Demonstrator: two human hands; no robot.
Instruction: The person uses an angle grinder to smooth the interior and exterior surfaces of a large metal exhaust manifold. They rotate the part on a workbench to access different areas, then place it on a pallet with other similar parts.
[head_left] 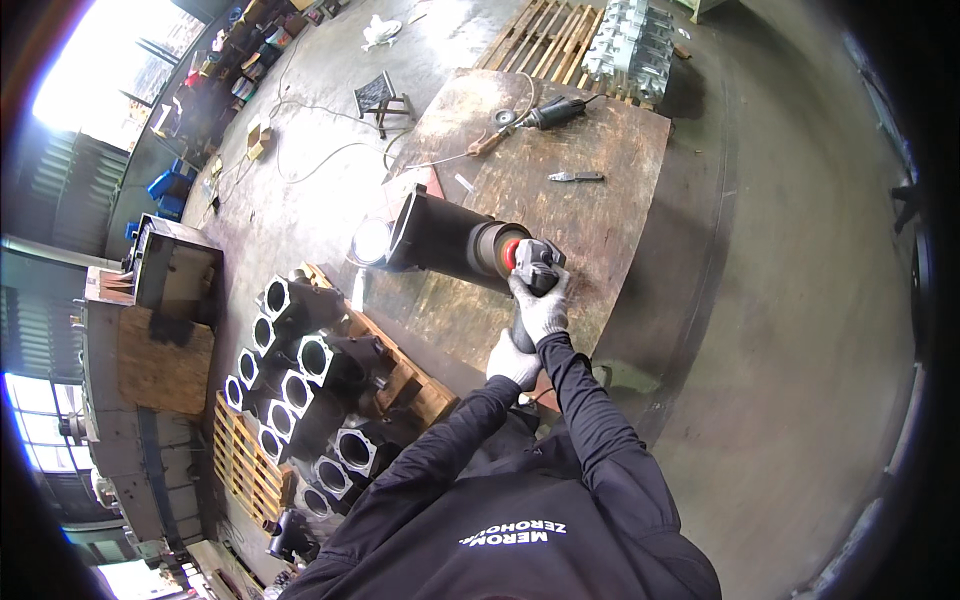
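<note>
A dark metal cylinder part (445,238) lies on its side on the worn wooden worktable (590,200). An angle grinder (533,262) with a red disc is pressed against the cylinder's near end. My right hand (541,305), in a grey glove, grips the grinder's body just behind the head. My left hand (513,362), also gloved, holds the rear of the grinder's handle, closer to my chest. Both black sleeves come up from the lower edge.
A second grinder (552,113) with its cable, a loose disc (506,118) and a small knife-like tool (575,177) lie at the table's far end. Several dark cast housings (315,365) sit on a pallet to my left. A small stool (380,98) stands beyond; more pallets and grey castings (630,45) behind.
</note>
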